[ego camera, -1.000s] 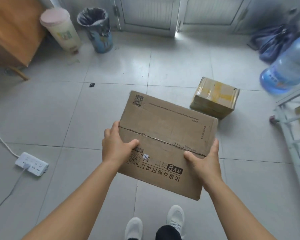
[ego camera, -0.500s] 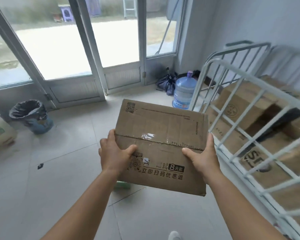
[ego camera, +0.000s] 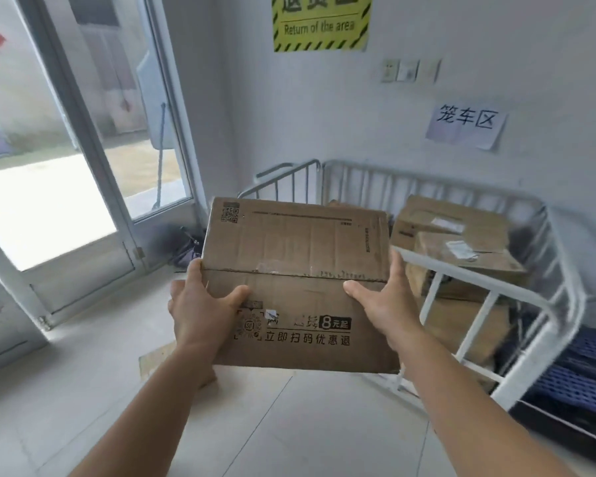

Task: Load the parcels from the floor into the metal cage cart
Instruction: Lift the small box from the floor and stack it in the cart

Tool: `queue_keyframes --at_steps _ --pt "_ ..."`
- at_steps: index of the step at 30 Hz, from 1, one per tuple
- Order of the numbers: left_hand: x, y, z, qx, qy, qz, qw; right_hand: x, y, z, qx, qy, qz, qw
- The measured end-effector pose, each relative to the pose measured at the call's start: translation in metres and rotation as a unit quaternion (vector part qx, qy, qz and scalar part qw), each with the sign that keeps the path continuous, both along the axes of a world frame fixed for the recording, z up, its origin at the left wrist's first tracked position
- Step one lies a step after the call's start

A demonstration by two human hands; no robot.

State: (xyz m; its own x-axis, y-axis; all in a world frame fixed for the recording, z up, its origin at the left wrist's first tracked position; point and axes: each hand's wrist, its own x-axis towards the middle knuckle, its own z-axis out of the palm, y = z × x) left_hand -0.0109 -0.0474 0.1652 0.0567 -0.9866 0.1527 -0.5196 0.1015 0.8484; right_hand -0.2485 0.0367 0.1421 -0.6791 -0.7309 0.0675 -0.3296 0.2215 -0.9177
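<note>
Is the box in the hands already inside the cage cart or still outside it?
Outside. The cardboard box is held in the air by the left hand and right hand, on the near side of the cage cart rail.

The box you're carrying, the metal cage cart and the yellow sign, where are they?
box (ego camera: pixel 296 246), head view, top flap.
metal cage cart (ego camera: pixel 561 325), head view, near corner rail.
yellow sign (ego camera: pixel 320 25), head view, its lettered middle.

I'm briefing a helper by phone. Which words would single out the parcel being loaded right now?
Find the white metal cage cart against the wall. In front of its near rail, both hands, left and right, hold a flat brown carton. Unlike the parcels in the cart, it is in the air and bears black printed characters and a QR code.
</note>
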Motion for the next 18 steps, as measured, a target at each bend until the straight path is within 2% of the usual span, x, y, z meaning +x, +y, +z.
queue_keyframes --at_steps 11,18 --pt "-0.223 -0.031 0.07 -0.046 0.029 -0.099 0.994 -0.208 0.007 0.07 -0.051 0.037 -0.082 0.995" --pt "-0.339 -0.061 0.082 -0.045 0.03 -0.156 0.986 -0.31 0.001 0.09 -0.046 0.053 -0.129 0.989"
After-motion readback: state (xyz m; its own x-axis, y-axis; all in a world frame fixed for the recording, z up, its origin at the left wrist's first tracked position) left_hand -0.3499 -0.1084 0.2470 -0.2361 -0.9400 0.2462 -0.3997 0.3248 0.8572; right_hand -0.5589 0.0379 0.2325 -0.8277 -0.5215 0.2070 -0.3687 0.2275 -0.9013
